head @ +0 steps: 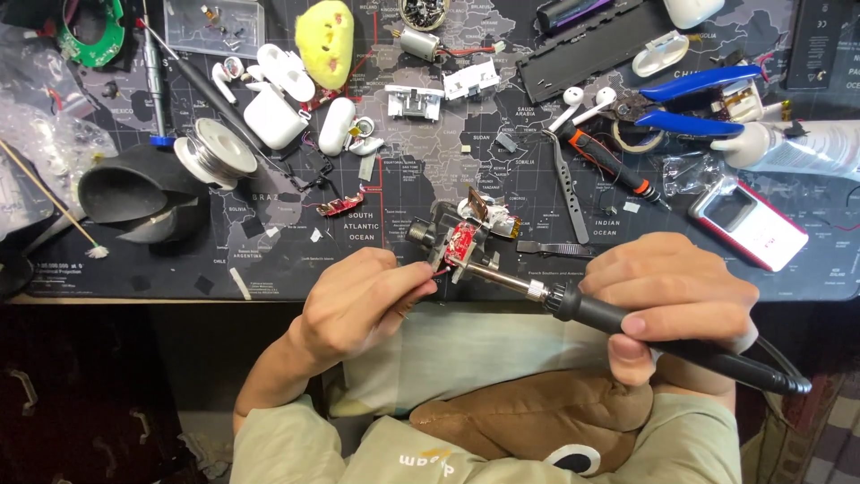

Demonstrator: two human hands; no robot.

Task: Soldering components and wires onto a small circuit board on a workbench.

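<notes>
My right hand (672, 300) grips the black handle of a soldering iron (627, 321), whose metal tip reaches left onto a small red circuit board (461, 242). The board is clamped in a small metal vise (439, 235) near the desk's front edge. My left hand (354, 305) pinches a thin red wire (437, 272) right beside the board. Both hands hover at the front edge of a dark mat printed with a world map (403, 179).
Scattered on the mat are a solder spool (215, 148), white earbud cases (273, 116) and loose earbuds (587, 99), blue-handled pliers (690, 103), tweezers (566, 184), a second iron (609, 166), a yellow sponge (327, 40), a black stand (134, 193) and a red-and-white device (748, 224).
</notes>
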